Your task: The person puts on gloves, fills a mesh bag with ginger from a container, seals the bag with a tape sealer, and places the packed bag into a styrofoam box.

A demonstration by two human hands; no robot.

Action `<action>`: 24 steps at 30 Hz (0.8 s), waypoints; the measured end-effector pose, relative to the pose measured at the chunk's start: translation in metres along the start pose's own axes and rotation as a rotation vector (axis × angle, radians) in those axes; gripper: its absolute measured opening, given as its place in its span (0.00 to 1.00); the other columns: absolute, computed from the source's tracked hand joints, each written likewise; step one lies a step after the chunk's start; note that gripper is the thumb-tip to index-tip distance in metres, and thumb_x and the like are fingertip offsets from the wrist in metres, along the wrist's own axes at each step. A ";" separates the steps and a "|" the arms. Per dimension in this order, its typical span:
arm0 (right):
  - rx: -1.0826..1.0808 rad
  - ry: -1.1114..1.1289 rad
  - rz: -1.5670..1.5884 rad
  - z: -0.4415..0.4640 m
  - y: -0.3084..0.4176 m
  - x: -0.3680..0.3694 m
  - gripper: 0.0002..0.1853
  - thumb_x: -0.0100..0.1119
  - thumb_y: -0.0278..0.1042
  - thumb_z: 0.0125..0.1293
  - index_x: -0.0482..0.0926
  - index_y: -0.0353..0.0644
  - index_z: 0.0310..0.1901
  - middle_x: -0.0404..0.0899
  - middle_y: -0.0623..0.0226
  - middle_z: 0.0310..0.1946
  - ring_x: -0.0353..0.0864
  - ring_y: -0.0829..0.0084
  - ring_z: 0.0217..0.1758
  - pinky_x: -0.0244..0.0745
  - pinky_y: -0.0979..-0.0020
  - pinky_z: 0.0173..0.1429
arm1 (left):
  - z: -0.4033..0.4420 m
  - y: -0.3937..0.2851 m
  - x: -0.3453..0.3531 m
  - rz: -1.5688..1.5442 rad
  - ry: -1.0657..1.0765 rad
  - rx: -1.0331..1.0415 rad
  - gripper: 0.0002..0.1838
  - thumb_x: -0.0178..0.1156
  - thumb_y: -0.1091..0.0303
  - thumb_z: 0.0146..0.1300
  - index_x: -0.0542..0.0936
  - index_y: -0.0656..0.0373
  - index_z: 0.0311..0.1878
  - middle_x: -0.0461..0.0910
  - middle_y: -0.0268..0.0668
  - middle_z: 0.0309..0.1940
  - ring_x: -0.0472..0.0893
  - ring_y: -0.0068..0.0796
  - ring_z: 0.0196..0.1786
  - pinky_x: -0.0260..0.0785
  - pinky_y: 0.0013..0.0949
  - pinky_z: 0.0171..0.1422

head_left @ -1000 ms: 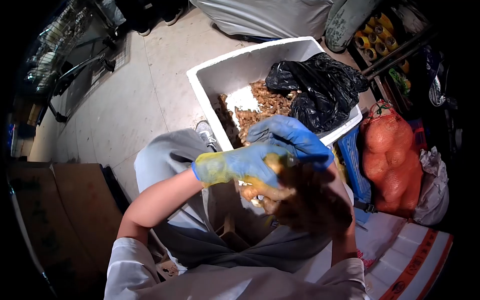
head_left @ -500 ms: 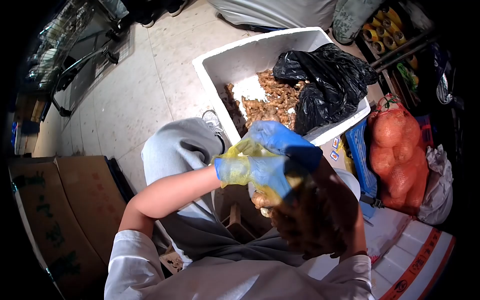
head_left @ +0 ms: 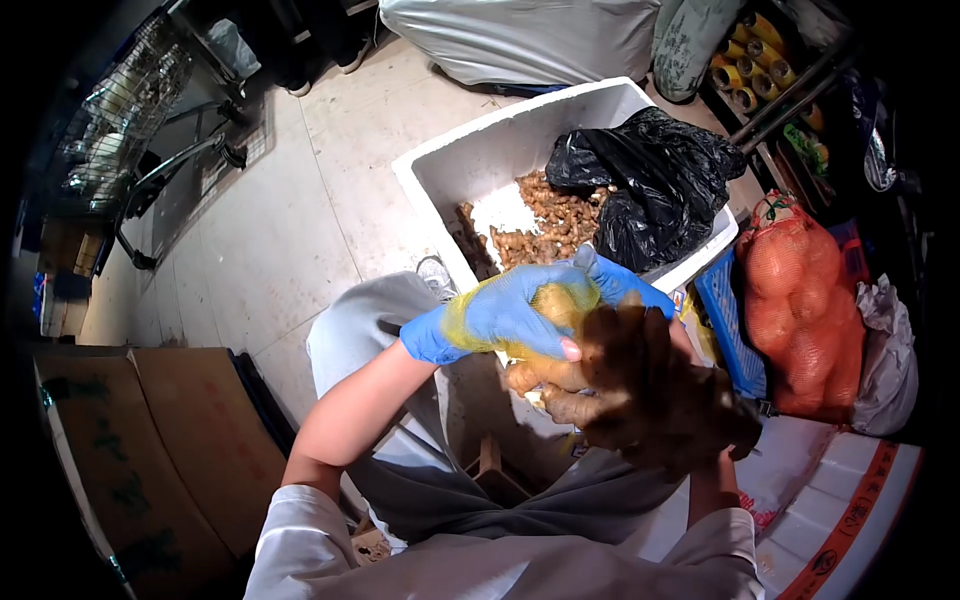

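A big knobbly piece of ginger (head_left: pixel 650 390), partly in deep shadow, is held up close to the camera above my lap. My left hand (head_left: pixel 510 308), in a blue glove with yellow mesh about it, is closed around its left end. A bare thumb tip pokes out of the glove. My right hand (head_left: pixel 632 284), also blue-gloved, is closed against the far side of the ginger, its palm and some fingers hidden. More ginger (head_left: pixel 545 232) lies in a white foam box (head_left: pixel 425 180) beyond my hands, with a black plastic bag (head_left: pixel 665 165) over its right side.
Cardboard boxes (head_left: pixel 140 450) stand at the left, below a wire cart (head_left: pixel 130 130). To the right are a blue crate (head_left: pixel 732 320), an orange net sack (head_left: pixel 800 300) of round produce and white taped boxes (head_left: pixel 830 500). Another person's legs show at the top.
My left hand has turned and spread its grip, showing its thumb. The ginger has shifted right and up, more of it now in view. The camera view has shifted slightly.
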State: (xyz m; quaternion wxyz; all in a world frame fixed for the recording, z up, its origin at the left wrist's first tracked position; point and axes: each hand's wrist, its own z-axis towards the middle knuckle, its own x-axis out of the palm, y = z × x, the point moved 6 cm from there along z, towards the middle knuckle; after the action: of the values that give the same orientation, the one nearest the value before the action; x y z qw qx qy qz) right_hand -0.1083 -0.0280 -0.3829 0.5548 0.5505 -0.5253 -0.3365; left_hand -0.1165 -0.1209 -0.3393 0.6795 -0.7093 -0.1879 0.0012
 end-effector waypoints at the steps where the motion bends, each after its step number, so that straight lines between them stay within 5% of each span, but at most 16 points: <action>1: -0.002 -0.031 -0.001 -0.001 0.002 -0.003 0.09 0.50 0.31 0.62 0.72 0.36 0.41 0.72 0.70 0.38 0.71 0.78 0.45 0.66 0.77 0.51 | -0.002 -0.004 -0.002 -0.104 -0.029 0.006 0.30 0.70 0.75 0.34 0.73 0.65 0.46 0.73 0.32 0.41 0.69 0.21 0.45 0.61 0.25 0.52; 4: -0.007 -0.119 -0.021 -0.005 0.005 -0.015 0.10 0.49 0.30 0.62 0.72 0.36 0.43 0.71 0.70 0.40 0.71 0.77 0.46 0.66 0.77 0.52 | -0.002 -0.006 -0.006 -0.266 -0.056 0.061 0.29 0.70 0.76 0.32 0.73 0.63 0.44 0.73 0.28 0.38 0.69 0.18 0.42 0.62 0.23 0.48; 9: -0.029 -0.262 0.024 -0.013 0.010 -0.036 0.10 0.49 0.29 0.63 0.71 0.36 0.44 0.71 0.70 0.42 0.71 0.77 0.48 0.65 0.77 0.54 | -0.004 -0.010 -0.003 0.146 -0.022 0.106 0.31 0.71 0.69 0.34 0.72 0.64 0.45 0.73 0.30 0.38 0.69 0.19 0.42 0.61 0.23 0.49; 12: -0.075 -0.195 0.599 -0.013 0.038 -0.017 0.09 0.49 0.33 0.64 0.72 0.40 0.43 0.72 0.73 0.38 0.73 0.82 0.42 0.68 0.80 0.48 | -0.005 -0.008 -0.003 0.247 -0.065 0.107 0.30 0.70 0.68 0.37 0.71 0.64 0.47 0.73 0.33 0.40 0.70 0.21 0.44 0.62 0.23 0.49; 14: -0.111 -0.212 0.515 -0.013 0.036 -0.026 0.08 0.50 0.37 0.63 0.73 0.43 0.40 0.72 0.77 0.32 0.72 0.84 0.35 0.69 0.81 0.42 | -0.004 0.003 -0.001 -0.002 -0.031 -0.128 0.30 0.68 0.69 0.40 0.71 0.64 0.50 0.72 0.34 0.45 0.69 0.20 0.48 0.60 0.23 0.53; 16: -0.001 -0.328 0.451 -0.019 0.043 -0.022 0.07 0.50 0.38 0.63 0.73 0.45 0.38 0.70 0.79 0.27 0.70 0.86 0.29 0.68 0.82 0.35 | -0.003 -0.001 0.001 -0.091 -0.066 -0.109 0.29 0.67 0.69 0.41 0.70 0.64 0.50 0.72 0.34 0.45 0.69 0.20 0.48 0.60 0.23 0.53; 17: -0.032 -0.080 0.534 -0.015 0.045 -0.021 0.08 0.46 0.36 0.65 0.74 0.43 0.40 0.73 0.75 0.29 0.74 0.82 0.31 0.70 0.79 0.37 | -0.003 -0.002 0.000 -0.180 -0.104 -0.090 0.29 0.66 0.70 0.42 0.70 0.64 0.50 0.72 0.33 0.46 0.68 0.19 0.48 0.60 0.22 0.54; 24: -0.155 -0.365 0.274 -0.022 0.035 -0.050 0.10 0.44 0.31 0.63 0.72 0.41 0.44 0.72 0.69 0.37 0.72 0.75 0.40 0.68 0.74 0.45 | 0.002 -0.005 -0.020 -0.164 -0.180 0.178 0.24 0.61 0.69 0.51 0.68 0.64 0.52 0.72 0.32 0.44 0.69 0.19 0.46 0.62 0.23 0.52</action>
State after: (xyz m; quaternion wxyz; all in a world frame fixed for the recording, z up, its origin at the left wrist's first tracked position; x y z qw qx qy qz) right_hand -0.1055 0.0307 -0.3565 0.5317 0.3598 -0.6593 -0.3913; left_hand -0.1363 -0.1243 -0.3400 0.7179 -0.6256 -0.3042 0.0259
